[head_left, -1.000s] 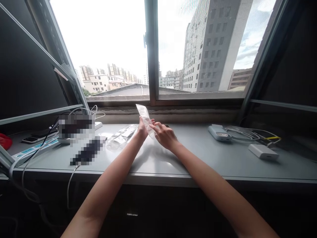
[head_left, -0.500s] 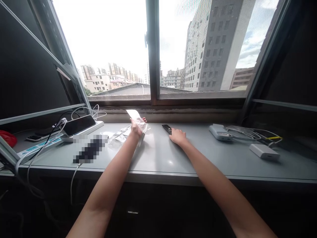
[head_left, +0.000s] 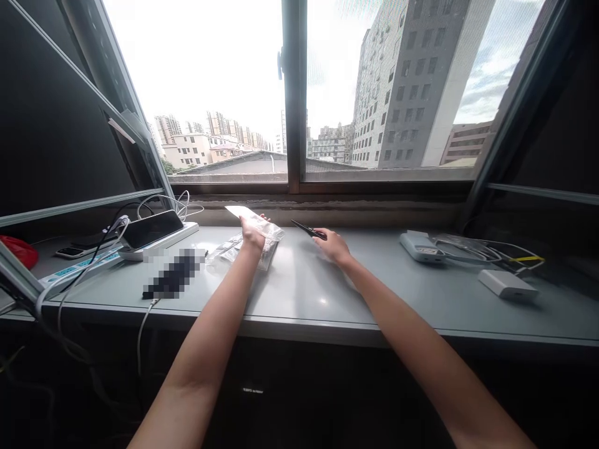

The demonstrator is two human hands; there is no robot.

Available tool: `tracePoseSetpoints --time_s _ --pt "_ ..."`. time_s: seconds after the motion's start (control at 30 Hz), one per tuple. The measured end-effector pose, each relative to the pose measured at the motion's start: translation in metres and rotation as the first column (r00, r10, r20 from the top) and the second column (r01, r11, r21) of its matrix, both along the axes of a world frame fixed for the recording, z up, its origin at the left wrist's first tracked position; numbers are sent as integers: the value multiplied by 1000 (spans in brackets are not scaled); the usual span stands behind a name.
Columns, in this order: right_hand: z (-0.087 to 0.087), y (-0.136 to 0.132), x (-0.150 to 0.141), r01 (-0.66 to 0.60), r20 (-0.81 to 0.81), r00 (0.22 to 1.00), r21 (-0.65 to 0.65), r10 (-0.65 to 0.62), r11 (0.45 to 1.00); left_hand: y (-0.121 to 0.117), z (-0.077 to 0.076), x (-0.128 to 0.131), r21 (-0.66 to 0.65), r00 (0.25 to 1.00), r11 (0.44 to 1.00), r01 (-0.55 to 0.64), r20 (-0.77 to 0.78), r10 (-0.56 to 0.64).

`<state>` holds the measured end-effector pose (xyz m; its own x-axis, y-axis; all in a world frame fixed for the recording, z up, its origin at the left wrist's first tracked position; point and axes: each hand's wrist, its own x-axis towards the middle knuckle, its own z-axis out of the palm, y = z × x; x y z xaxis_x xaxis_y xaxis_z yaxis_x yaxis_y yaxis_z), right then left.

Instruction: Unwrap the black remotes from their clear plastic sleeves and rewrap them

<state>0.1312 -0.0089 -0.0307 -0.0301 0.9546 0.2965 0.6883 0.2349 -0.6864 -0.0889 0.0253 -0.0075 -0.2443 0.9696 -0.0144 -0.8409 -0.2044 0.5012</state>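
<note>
A crinkled clear plastic bag point(head_left: 272, 232), with a white flat piece point(head_left: 238, 213) at its upper left, lies in my left hand point(head_left: 253, 236). That hand is closed on the bag, fingertips showing at its far side. More of the clear plastic point(head_left: 223, 251) spreads over the desk below and left of the wrist. To the right, my right hand point(head_left: 334, 246) grips a black remote control point(head_left: 304, 229) by its near end. The remote's far end points left toward the bag and is tilted up off the desk. My palm hides its near end.
On the left of the grey desk point(head_left: 299, 293) are a phone on a stand point(head_left: 152, 229), a power strip point(head_left: 77, 269) and cables. A light-blue device point(head_left: 421, 247), coiled cables point(head_left: 477, 251) and a white box point(head_left: 508, 284) sit at right. A window stands behind.
My right hand has lifted the remote from the desk and turned its far end leftward. My left hand has shifted slightly left, and the white piece leans further over.
</note>
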Motion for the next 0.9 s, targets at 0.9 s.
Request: tracePoseSetpoints --time_s 0.9 --pt "25 -15 18 -647 -339 717 3 609 763 -4 8 -17 -82 971 974 -213 90 220"
